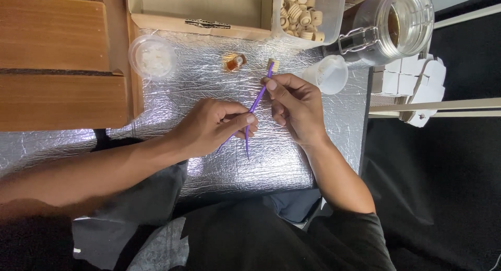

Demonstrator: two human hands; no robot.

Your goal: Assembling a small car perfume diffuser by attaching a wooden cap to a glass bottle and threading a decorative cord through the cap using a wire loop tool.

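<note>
Threading, by our reading: we have both hands on a purple cord (pixel 255 105) over the foil mat (pixel 209 83). Left hand (pixel 211 126) pinches the cord low down, fingers curled shut round it, the loose end trailing below. Right hand (pixel 295 106) pinches it higher up, thumb and forefinger pressed together. One small wooden bead (pixel 273 65) sits at the cord's top tip, just beyond the right fingers; no other bead shows on the cord. A clear tub (pixel 308 13) above holds many more beads. We judge the work barely begun: one bead on or going on, the stock untouched. A small amber vial (pixel 235 62) lies near.
</note>
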